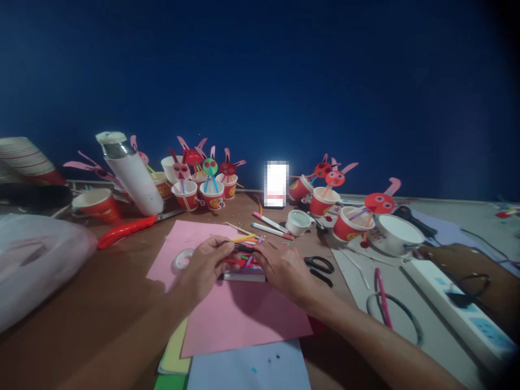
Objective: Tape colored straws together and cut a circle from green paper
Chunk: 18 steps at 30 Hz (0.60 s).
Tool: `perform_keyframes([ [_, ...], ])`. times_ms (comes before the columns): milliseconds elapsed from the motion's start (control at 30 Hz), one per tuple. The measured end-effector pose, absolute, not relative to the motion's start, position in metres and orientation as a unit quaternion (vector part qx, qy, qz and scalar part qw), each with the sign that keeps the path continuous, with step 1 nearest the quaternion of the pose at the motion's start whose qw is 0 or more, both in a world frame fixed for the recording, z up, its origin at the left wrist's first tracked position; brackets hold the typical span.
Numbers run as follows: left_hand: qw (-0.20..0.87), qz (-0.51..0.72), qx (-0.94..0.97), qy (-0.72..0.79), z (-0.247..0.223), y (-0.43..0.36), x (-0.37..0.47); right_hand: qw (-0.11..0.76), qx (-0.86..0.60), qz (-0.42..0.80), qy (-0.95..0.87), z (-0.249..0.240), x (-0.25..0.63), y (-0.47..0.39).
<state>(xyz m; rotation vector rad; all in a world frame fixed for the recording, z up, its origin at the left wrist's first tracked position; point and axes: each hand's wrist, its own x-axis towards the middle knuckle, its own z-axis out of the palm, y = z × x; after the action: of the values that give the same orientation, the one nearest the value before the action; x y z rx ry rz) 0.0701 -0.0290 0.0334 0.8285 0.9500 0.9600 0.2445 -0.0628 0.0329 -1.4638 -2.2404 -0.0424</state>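
My left hand (208, 265) and my right hand (284, 268) are close together over pink paper (247, 319). Between them runs a thin black pen-like item (242, 247), with the fingers of both hands closed on it. Under the fingers lies a white-edged box or tray (244, 275) holding small red, green and purple pieces. A roll of clear tape (182, 260) sits beside my left hand. Black-handled scissors (320, 265) lie right of my right hand. Colored sticks (244, 237) and markers (271, 230) are just beyond the fingers.
Paper cups with rabbit-faced figures (351, 225) stand along the back. A white bottle (136, 181) leans at left near a red-handled cutter (125, 230) and a plastic bag (36, 265). A small white cup (298, 222) is mid-table; a power strip (459, 309) lies right.
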Motion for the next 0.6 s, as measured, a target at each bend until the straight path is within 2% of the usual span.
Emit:
perform_keyframes([
  [67, 0.676, 0.453, 0.392, 0.429, 0.043, -0.019, 0.061, 0.243, -0.521, -0.02, -0.818, 0.041, 0.25, -0.06],
  [133, 0.62, 0.529, 0.396, 0.423, 0.05, -0.004, 0.047, 0.256, -0.519, -0.037, -0.815, 0.047, 0.261, -0.054],
  [233, 0.551, 0.588, 0.39, 0.447, 0.051, 0.023, 0.018, 0.248, -0.572, -0.063, -0.78, 0.044, 0.285, -0.037],
  [400, 0.518, 0.53, 0.382, 0.552, 0.035, 0.056, -0.023, 0.119, -0.61, -0.139, -0.771, 0.022, 0.308, -0.015],
  [600, 0.46, 0.492, 0.443, 0.592, 0.023, 0.065, -0.036, 0.103, -0.572, -0.178, -0.794, 0.018, 0.298, -0.014],
])
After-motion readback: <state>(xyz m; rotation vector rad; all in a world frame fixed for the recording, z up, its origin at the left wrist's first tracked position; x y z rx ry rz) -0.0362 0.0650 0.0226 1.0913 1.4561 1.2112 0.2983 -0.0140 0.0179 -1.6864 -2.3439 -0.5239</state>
